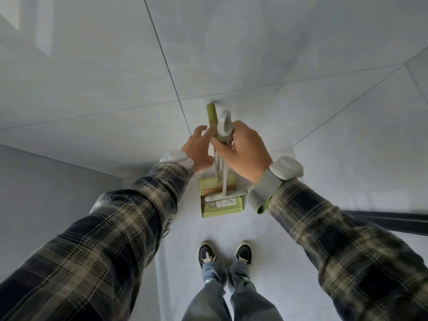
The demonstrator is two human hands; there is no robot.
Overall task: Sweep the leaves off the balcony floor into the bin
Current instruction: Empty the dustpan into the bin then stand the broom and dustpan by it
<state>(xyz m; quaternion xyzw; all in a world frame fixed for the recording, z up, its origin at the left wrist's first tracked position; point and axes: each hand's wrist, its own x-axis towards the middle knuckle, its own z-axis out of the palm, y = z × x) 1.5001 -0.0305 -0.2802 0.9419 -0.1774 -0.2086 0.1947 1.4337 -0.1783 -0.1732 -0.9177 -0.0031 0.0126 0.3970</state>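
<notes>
A green dustpan (209,210) stands upright on the floor against the tiled wall, with a broom (223,195) clipped into it. Two handles rise side by side: a green one (212,117) on the left and a grey-white one (224,126) on the right. My right hand (243,151) grips the grey-white handle near its top. My left hand (198,149) is beside the green handle with its fingers spread, touching it with the fingertips. No leaves and no bin are in view.
Grey tiled walls (115,89) meet in a corner right behind the broom set. My two feet (224,254) stand on the pale floor just in front of it. A dark rail or door track (393,222) runs along the right.
</notes>
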